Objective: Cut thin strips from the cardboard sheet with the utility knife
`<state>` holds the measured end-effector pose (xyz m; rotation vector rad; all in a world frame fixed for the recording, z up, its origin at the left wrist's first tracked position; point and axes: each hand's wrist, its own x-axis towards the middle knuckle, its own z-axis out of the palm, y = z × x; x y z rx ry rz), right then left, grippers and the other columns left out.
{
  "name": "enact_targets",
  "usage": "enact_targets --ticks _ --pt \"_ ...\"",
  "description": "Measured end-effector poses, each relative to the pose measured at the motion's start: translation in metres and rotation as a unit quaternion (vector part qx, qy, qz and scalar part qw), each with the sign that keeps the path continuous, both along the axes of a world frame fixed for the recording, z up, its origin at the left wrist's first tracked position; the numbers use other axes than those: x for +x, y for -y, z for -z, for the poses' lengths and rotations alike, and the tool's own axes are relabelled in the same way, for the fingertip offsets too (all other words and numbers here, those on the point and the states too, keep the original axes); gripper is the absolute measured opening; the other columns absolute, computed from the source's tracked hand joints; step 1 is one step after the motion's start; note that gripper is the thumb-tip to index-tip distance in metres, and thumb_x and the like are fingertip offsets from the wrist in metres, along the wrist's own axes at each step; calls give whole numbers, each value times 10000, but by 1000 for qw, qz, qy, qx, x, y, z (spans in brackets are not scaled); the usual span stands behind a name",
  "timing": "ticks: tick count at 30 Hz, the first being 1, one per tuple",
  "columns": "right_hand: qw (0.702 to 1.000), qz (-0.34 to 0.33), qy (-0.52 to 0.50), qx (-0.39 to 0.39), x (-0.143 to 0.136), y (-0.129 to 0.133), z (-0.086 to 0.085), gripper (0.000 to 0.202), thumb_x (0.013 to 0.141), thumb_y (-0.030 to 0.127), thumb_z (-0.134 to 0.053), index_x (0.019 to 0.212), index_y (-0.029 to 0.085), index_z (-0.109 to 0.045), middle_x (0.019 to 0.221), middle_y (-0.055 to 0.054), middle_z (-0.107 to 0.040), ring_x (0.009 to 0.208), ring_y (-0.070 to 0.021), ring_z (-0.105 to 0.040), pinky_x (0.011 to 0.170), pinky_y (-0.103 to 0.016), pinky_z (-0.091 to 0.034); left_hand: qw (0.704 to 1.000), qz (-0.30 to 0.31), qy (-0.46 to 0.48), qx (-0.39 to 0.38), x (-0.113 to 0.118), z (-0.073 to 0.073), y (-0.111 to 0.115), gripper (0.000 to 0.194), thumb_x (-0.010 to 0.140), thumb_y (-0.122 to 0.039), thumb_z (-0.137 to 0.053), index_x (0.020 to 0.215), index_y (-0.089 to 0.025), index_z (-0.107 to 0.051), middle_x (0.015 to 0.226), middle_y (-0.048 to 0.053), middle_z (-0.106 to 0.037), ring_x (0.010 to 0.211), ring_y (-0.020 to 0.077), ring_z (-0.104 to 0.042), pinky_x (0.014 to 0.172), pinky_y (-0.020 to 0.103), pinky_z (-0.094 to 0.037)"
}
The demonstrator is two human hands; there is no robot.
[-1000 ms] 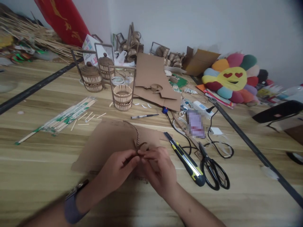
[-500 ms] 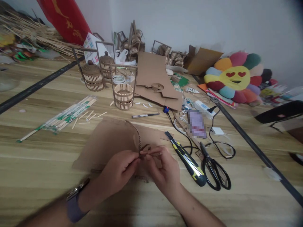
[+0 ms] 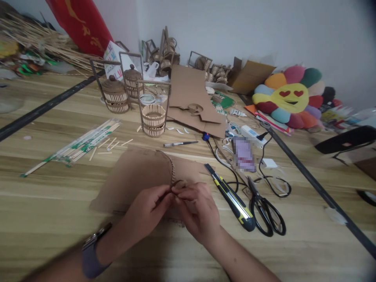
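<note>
A thin brown braided strip point(image 3: 172, 166) curves up and away from the fingertips of both hands, above a flat cardboard sheet point(image 3: 132, 172). My left hand point(image 3: 149, 207) pinches the strip's near end. My right hand point(image 3: 198, 209) is closed right beside it, with its fingertips pressed on the same end. A small brown loop shows just above the right fingers; the fingers hide the exact grip. To the right lie a yellow and black utility knife point(image 3: 230, 197) and black-handled scissors point(image 3: 266, 211).
Beyond the sheet stand a small slatted bucket point(image 3: 153, 119) with a tall handle, a lidded bucket point(image 3: 115, 96), and a pen point(image 3: 180, 144). Packaged wooden sticks point(image 3: 88, 141) lie left. Cut cardboard point(image 3: 188, 86), a phone point(image 3: 244, 154), a power strip point(image 3: 254, 136) and cables are farther right.
My right hand has shifted slightly left, its fingers curling in closer to my left fingertips. The strip's near end has moved a little left and up. Other things stay put.
</note>
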<state>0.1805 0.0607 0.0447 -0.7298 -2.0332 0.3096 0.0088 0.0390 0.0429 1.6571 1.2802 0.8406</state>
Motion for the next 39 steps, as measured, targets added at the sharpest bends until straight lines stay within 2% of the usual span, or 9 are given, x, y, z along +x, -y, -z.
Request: enact_targets --ticks 8,14,17,22,27,30,32,36,39 --pt "998 23 44 39 -1 0 0 132 914 123 -567 991 229 -548 1028 -53 -747 902 -194 -636 770 -368 -447 999 -25 -29 -11 1 -2 1 365 951 -383 -355 794 -175 -610 719 28 -651 657 174 -589 583 239 -396" --pt "995 36 65 67 -1 2 -2 93 937 142 -537 968 230 -538 1035 -54 -752 893 -194 -637 775 -374 -416 999 -23 16 -37 4 -2 1 338 949 -384 -376 805 -182 -605 726 15 -647 684 173 -595 594 231 -408" --pt "995 40 68 64 -2 3 -3 107 923 121 -546 958 221 -532 1033 -54 -753 872 -190 -646 779 -372 -408 999 -22 24 -28 4 0 1 349 958 -386 -382 790 -179 -607 693 5 -629 635 155 -564 564 220 -398" --pt "999 34 25 6 -1 3 -5 151 901 105 -535 983 231 -538 973 -27 -749 813 -182 -655 769 -367 -435 999 -21 8 29 3 1 5 287 947 -305 -397 823 -177 -621 713 14 -656 629 147 -583 577 215 -409" --pt "989 38 -38 -135 3 -1 -6 127 921 149 -500 954 246 -576 857 -21 -726 806 -185 -678 720 -334 -513 997 -12 -39 64 2 0 6 296 934 -259 -391 703 -196 -566 656 13 -622 619 150 -577 593 226 -407" --pt "980 44 -61 -183 3 -1 -3 132 935 165 -486 950 251 -585 838 -29 -719 808 -191 -686 708 -331 -532 997 -3 -49 65 1 -1 5 296 929 -268 -394 688 -200 -552 673 21 -624 644 159 -582 609 233 -413" --pt "981 44 -61 -177 2 0 -2 126 935 166 -494 957 251 -584 858 -32 -720 825 -195 -681 721 -338 -526 998 -7 -39 55 1 -2 4 280 929 -288 -401 726 -199 -572 691 23 -634 657 165 -586 610 236 -417" --pt "994 13 -44 -101 0 1 0 129 911 136 -526 964 252 -542 927 -18 -729 837 -185 -659 749 -352 -490 1000 -15 -5 7 1 -4 2 268 931 -340 -416 850 -187 -620 741 15 -652 679 164 -592 606 230 -418" --pt "998 -5 -16 -53 -1 1 0 174 892 107 -535 989 251 -524 977 -21 -739 820 -183 -651 768 -373 -464 999 -24 8 -27 1 -3 0 303 926 -346 -393 803 -177 -613 712 4 -625 665 160 -572 583 227 -398"
